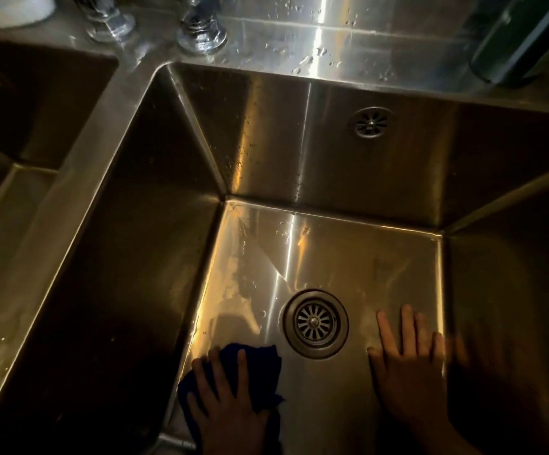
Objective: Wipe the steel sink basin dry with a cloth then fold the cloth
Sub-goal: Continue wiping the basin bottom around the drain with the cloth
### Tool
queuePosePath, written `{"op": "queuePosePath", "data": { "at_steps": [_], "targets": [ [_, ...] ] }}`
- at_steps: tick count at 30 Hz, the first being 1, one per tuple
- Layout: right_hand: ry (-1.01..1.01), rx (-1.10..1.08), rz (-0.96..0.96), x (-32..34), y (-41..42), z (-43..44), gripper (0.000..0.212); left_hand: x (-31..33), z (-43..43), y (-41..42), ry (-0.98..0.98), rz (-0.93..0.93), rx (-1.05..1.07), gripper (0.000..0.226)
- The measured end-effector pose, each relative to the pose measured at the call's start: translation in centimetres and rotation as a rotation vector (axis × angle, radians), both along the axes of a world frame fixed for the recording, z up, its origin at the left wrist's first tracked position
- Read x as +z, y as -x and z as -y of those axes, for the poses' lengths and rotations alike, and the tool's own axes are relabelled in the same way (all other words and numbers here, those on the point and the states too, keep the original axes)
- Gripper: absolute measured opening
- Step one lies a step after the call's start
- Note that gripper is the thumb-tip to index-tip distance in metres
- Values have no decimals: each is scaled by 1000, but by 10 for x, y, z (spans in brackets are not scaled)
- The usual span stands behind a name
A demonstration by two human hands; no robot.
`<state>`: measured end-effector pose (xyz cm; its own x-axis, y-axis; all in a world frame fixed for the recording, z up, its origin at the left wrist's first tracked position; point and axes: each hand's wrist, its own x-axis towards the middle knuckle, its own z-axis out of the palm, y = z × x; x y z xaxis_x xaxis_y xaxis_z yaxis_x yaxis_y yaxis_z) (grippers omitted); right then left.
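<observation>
The steel sink basin (348, 257) fills the view, its floor streaked with water at the left. A round drain strainer (315, 323) sits in the floor. My left hand (230, 408) presses flat on a crumpled dark blue cloth (263, 366) at the near left of the basin floor, left of the drain. My right hand (411, 376) lies flat with fingers spread on the bare floor to the right of the drain, next to the right wall. It holds nothing.
An overflow grate (369, 122) is set in the back wall. Two tap bases (201, 31) stand on the wet rear ledge. A second basin (20, 126) lies to the left, a dark green bottle (523, 37) at the back right, a white object (13, 8) at the back left.
</observation>
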<state>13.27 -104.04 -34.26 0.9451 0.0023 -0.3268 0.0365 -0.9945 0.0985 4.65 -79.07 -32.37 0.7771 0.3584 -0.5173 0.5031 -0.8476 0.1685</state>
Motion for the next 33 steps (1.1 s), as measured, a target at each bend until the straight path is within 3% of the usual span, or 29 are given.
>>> {"op": "queuePosePath", "data": {
  "at_steps": [2, 6, 14, 20, 26, 33],
  "targets": [
    [-18, 21, 65, -2, 1, 2, 60, -3, -2, -11, -21, 60, -16, 95],
    [-15, 83, 188, -10, 6, 7, 59, -12, -9, -34, -80, 109, -126, 129],
    [-19, 93, 263, -16, 6, 7, 61, -30, -37, -108, -163, 309, -413, 84],
    [-21, 71, 345, -18, 6, 3, 57, -39, -42, -179, -221, 318, -357, 74],
    [-30, 55, 336, -29, 7, 8, 62, -45, -47, -247, -219, 477, -267, 62],
    [-62, 79, 385, -36, 9, 11, 58, -39, -54, -267, -198, 476, -307, 50]
  ]
}}
